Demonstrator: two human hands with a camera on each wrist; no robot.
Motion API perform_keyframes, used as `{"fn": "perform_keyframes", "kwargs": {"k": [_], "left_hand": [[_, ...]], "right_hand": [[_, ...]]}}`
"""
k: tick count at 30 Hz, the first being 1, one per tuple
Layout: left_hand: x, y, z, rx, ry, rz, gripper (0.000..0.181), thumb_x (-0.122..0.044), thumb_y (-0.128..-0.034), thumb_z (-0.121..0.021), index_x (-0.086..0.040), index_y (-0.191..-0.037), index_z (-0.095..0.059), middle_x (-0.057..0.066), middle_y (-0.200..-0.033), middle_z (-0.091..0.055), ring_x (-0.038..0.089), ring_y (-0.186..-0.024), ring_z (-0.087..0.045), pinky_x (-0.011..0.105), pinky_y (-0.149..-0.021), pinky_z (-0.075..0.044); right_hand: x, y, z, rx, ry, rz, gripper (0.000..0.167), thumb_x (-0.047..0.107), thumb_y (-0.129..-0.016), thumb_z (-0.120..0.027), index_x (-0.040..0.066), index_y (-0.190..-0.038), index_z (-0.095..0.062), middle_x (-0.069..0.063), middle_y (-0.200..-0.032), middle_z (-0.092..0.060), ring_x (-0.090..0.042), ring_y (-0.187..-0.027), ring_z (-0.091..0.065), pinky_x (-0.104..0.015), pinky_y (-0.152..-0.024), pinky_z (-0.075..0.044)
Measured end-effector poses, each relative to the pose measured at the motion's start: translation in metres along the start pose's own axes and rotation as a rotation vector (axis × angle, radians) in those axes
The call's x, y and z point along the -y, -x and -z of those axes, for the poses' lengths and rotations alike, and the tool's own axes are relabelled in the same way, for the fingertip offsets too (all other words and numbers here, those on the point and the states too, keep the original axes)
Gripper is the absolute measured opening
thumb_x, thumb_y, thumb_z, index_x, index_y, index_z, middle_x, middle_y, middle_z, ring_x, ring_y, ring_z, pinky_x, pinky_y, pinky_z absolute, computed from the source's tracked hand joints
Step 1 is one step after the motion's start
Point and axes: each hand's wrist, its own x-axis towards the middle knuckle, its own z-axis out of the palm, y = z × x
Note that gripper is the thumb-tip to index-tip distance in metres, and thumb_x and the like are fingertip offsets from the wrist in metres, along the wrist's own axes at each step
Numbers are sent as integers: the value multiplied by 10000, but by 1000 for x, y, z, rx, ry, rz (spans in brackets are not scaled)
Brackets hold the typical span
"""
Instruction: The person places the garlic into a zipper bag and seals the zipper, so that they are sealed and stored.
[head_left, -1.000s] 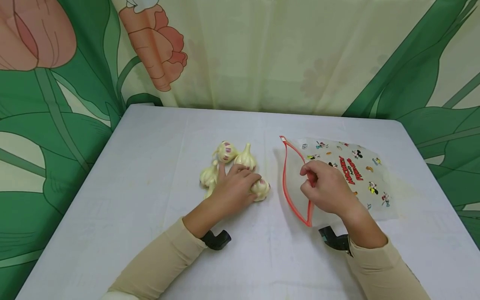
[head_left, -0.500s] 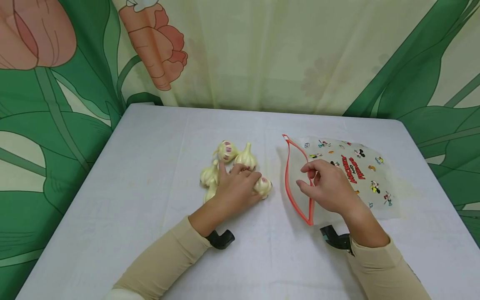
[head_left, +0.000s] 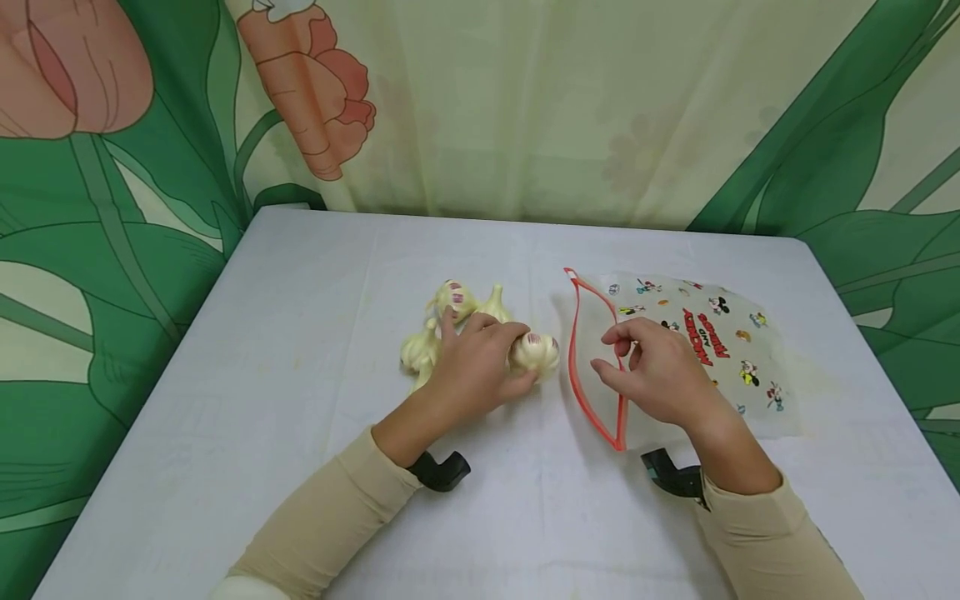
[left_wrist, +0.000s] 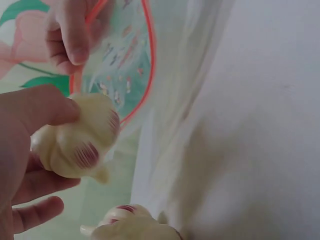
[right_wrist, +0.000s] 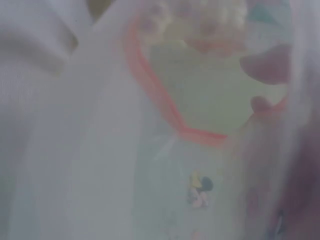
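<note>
My left hand holds a garlic bulb between thumb and fingers, just left of the bag's mouth. In the left wrist view this bulb is pale with purple patches. Other garlic bulbs lie at its far side and left, including one at the back and another. My right hand is curled at the red rim of a clear printed zip bag, thumb and index finger apart. The rim gapes open toward the garlic. Its exact hold on the film is partly hidden; the right wrist view is blurred by plastic.
A white cloth covers the table. Behind it hangs a curtain with a large flower-and-leaf print. A black wrist mount sits under the left wrist, a second mount under the right.
The garlic bulb in my left hand has moved right, toward the bag's mouth. My right thumb and index finger have spread apart, and the bag has shifted slightly right.
</note>
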Motion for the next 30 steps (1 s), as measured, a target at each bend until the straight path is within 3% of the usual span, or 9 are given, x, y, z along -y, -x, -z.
{"fn": "perform_keyframes", "kwargs": {"k": [7,15,18,23,30], "left_hand": [[-3,-12,1,5,216,10,474,-394,-855,-779,-162,-1253,-669,-75,-1111,-695,233,-1151,-516,654,-1084,-191],[-8,-29,-7,58,293,18,506,-394,-873,-778,-186,-1312,-635,-75,-1135,-687,208,-1148,-504,567,-1017,-276],[-9,-32,-10,85,269,11,518,-404,-868,-782,-184,-1315,-639,-73,-1135,-684,206,-1153,-505,569,-1015,-273],[-12,-32,-11,120,170,2,532,-416,-866,-782,-204,-1331,-635,-81,-1164,-682,213,-1181,-501,681,-1086,-175],[-15,-29,-13,94,-20,-20,504,-444,-869,-767,-211,-1299,-645,-70,-1145,-700,211,-1179,-511,719,-1082,-154]], "right_hand": [[4,-1,-3,15,-11,20,219,85,-781,-813,47,-948,-677,34,-811,-558,-101,-635,-472,-289,-571,-412],[11,-2,-4,37,-34,26,218,79,-784,-817,37,-944,-675,22,-800,-557,-117,-632,-479,-284,-564,-418],[12,-3,-3,44,-48,21,218,77,-789,-815,41,-953,-676,25,-799,-554,-111,-616,-474,-280,-550,-413],[13,-4,-2,19,-50,41,218,69,-774,-820,58,-943,-682,46,-795,-554,-77,-596,-475,-272,-545,-409],[17,-4,0,8,-73,36,215,71,-771,-832,69,-926,-683,64,-785,-551,-82,-608,-471,-250,-527,-390]]}}
